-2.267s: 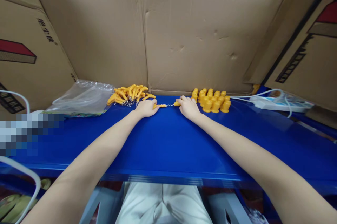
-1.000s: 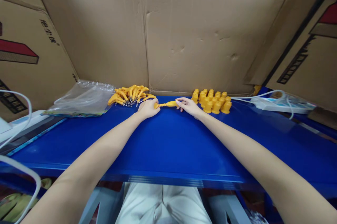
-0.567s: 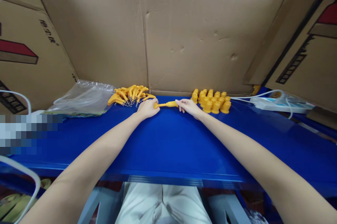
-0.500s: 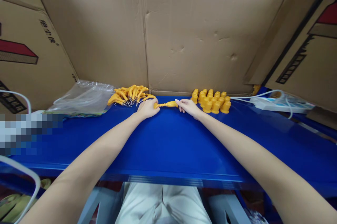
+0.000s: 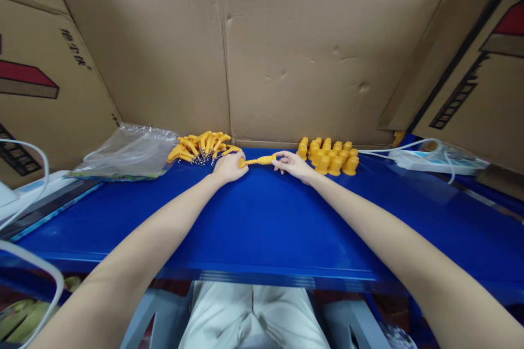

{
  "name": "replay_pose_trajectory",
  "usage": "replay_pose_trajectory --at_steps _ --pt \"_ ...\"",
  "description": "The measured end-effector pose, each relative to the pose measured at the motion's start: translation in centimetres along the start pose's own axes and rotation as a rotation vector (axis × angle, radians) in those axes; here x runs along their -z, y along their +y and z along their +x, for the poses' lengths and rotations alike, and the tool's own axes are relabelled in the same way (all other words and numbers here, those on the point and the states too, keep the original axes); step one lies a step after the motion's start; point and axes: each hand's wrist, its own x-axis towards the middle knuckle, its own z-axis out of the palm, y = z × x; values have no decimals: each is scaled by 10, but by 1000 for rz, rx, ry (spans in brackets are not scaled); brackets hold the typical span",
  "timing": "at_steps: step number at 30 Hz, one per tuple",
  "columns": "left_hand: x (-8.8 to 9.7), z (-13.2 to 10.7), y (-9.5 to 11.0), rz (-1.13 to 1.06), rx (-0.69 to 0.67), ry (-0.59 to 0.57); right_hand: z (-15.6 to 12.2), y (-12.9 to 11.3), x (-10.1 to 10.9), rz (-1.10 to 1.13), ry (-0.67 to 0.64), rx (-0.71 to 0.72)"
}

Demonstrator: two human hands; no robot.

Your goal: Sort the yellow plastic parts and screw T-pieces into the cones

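Near the far edge of the table (image 5: 262, 223), between the two hands, lies the yellow piece (image 5: 266, 160), roughly level and crosswise. The left hand's (image 5: 231, 167) grip is closed around its left end, with the back of the hand hiding that end; a ridged, twisted-looking stretch comes out beside the thumb and runs into a thicker, smoother sleeve. At the sleeve's right end the right hand's (image 5: 295, 166) grip is drawn together on the tip, thumb and forefinger on it, the other fingers curled below. Whether the piece touches the tabletop I cannot tell.

Just beyond the left hand sits a heap of yellow handles (image 5: 207, 142), tangled together, with thin curly metal ends pointing toward the near side. Just beyond the right hand a cluster of yellow caps (image 5: 335, 162) stands upright, wide ends down, in loose rows. Left of the heap, clear plastic bags (image 5: 129, 149) lie flat and crumpled. Well to the right is a white power strip (image 5: 440, 162), with white cables running by it.

Behind everything rises a creased cardboard panel (image 5: 307, 54), flanked by printed cartons. Below the table's near edge are pale trousers (image 5: 254, 319) between grey supports.
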Motion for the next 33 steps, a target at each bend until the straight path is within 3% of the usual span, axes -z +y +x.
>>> replay_pose_trajectory --at_steps 19,33 --pt "-1 0 -1 72 -62 7 0 -1 -3 -136 55 12" --pt "-2 0 -1 76 -84 7 1 3 4 53 -71 37"
